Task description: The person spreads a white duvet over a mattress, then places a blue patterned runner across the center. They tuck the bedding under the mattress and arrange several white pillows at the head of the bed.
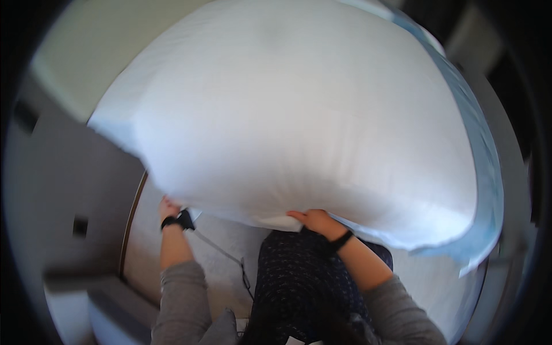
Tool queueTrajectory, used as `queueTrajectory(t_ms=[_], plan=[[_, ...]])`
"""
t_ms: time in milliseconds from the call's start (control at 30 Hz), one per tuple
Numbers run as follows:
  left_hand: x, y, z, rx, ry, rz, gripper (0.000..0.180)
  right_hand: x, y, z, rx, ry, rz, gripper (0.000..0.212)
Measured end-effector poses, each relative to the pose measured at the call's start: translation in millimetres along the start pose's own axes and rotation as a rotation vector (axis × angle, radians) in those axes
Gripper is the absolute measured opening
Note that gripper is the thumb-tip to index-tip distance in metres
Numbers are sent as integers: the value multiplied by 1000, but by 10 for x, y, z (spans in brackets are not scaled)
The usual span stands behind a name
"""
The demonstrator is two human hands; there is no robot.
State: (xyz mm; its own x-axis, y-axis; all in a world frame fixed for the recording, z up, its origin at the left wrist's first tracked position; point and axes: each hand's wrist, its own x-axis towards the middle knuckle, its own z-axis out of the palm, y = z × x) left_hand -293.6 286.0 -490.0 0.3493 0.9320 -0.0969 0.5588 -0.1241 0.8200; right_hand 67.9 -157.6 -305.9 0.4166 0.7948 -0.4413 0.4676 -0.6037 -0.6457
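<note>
A large white duvet (299,115) with a light blue border (483,144) bulges across most of the view, its near edge lifted toward me. At the near left part of that edge, my left hand (169,207) is closed on the cloth, its fingers partly hidden and blurred. Near the middle of the same edge, my right hand (316,221) pinches the fabric, with the thumb lying on top. Creases fan out from the right hand's grip.
Below the duvet lies a pale surface (144,247) with a brown edge at its left. A grey cable (221,250) runs from my left wristband to my lap. Grey walls or furniture (75,184) stand at the left, blurred. Cream panel (98,52) at upper left.
</note>
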Motion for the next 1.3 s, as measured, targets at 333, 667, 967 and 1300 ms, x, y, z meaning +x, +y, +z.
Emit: queueTrajectory(t_ms=[333, 667, 967, 1300], plan=[[236, 674, -1348, -746, -182, 40, 49, 179, -187, 447, 52, 191, -336, 35], [332, 1275, -683, -74, 62, 32, 27, 308, 124, 326, 226, 36, -310, 29], [-410, 614, -296, 1419, -883, -206, 35, -1331, 1471, -1252, 587, 218, -131, 47], [-3572, 5424, 1784, 130, -962, 1429, 15, -2399, 990, -1347, 69, 390, -198, 24]])
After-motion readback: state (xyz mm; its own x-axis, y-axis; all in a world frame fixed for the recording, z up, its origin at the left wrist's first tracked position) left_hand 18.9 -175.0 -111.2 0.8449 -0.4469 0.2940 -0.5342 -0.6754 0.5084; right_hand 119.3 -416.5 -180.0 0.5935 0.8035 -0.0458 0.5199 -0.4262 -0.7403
